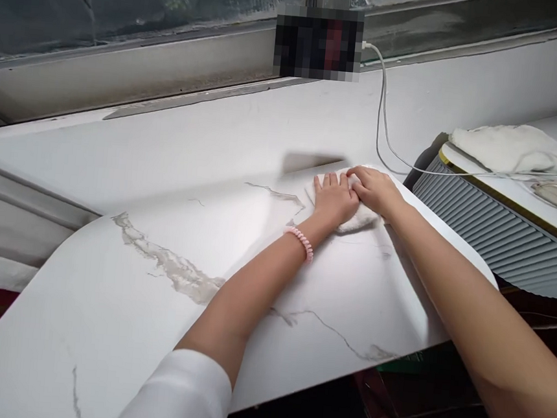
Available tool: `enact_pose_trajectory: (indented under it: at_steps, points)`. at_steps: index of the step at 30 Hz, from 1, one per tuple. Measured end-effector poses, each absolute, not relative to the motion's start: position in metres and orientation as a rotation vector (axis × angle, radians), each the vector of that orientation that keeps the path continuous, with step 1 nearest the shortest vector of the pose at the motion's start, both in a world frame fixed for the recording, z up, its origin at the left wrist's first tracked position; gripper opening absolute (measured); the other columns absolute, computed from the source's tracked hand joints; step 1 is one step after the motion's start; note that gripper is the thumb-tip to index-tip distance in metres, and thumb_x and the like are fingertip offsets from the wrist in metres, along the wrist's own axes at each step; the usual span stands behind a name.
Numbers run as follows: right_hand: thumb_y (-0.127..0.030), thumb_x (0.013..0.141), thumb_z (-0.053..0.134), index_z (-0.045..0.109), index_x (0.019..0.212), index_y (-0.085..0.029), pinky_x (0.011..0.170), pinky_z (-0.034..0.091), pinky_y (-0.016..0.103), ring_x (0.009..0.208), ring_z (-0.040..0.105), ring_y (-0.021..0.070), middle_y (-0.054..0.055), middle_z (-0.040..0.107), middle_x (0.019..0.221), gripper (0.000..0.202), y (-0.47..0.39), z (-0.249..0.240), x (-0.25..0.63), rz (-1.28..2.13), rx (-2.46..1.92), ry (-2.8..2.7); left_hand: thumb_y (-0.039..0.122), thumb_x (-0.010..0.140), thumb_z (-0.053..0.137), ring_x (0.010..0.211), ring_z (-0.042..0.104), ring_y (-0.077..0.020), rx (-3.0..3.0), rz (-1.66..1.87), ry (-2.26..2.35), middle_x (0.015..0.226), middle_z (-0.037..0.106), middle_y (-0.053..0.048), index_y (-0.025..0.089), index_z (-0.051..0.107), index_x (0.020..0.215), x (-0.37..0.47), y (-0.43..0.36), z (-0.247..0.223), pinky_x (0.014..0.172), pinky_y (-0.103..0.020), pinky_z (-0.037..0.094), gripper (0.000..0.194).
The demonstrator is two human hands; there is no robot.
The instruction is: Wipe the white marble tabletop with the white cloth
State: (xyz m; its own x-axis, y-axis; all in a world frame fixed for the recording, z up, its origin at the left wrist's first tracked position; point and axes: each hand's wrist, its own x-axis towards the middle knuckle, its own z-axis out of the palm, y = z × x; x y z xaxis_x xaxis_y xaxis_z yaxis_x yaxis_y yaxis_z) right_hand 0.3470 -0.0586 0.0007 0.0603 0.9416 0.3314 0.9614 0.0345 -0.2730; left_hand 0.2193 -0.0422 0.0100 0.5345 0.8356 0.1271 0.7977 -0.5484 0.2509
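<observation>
Head view, only one. Surroundings first: a window frame (126, 59) runs across the top w/ dark glass above it, and a pixelated dark block (318, 42) sits on the ledge. A white cable (381, 120) leaves that block, drops down the sill and runs right, across the top of a ribbed grey unit (491, 231) w/ a gold-edged white lid. On that lid lies a folded white towel (512, 148), and just right of it a beige flat item, cut by the frame edge, can't tell what. The ribbed unit stands close to the right side of the work area; the cable passes just behind the hands but doesn't touch them. Dark red floor shows bottom left and below the sheet's front edge.

Work thing: a marble-print sheet (154, 289), white w/ grey veins, laid over the sill and curling down at its front-left; right corner rounded, hanging free past the edge. At its far end lies a small white cloth (363, 219), mostly covered by hands.

Left hand (334, 197): palm down, fingers straight and close together, pressed flat on the cloth; pink coil band (300, 240) on wrist, white sleeve at elbow. Right hand (372, 188): just beside and touching the left, fingers curled lightly over the cloth's far edge, pressing rather than clearly gripping.
</observation>
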Motion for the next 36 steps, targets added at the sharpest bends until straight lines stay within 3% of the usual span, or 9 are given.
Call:
enact_pose_trajectory:
  at_steps: [10,15,36]
  points:
    - [-0.021,0.085,0.037,0.060,0.119,-0.021,0.097,0.041,0.047,0.115,0.054,0.0296,0.010,0.065,0.124,0.041,-0.018,-0.003,0.383,-0.070,-1.887,-1.867,0.028,0.098,0.023,0.143,0.028,-0.0238,2.616,0.368,1.413,0.150,0.040,-0.011,0.015,0.036,0.146,0.256,-0.001,0.009,0.121,-0.047,0.010,0.052]
    - [-0.022,0.085,0.037,0.060,0.121,-0.018,0.101,0.040,0.046,0.120,0.053,0.0291,0.011,0.062,0.129,0.043,-0.035,0.002,0.379,-0.047,-1.913,-1.837,0.031,0.099,0.023,0.146,0.021,-0.0255,2.601,0.362,1.420,0.155,0.033,-0.012,0.012,0.033,0.148,0.255,-0.014,0.006,0.121,-0.048,0.008,0.054]
    - [-0.029,0.090,0.035,0.059,0.125,-0.022,0.104,0.040,0.054,0.128,0.049,0.0310,0.010,0.058,0.135,0.043,-0.255,-0.005,0.315,-0.234,-2.057,-1.693,0.034,0.099,0.027,0.144,0.027,-0.0306,2.754,0.496,1.090,0.153,0.035,-0.020,0.009,0.035,0.146,0.187,-0.207,0.001,0.117,-0.055,0.019,0.054]
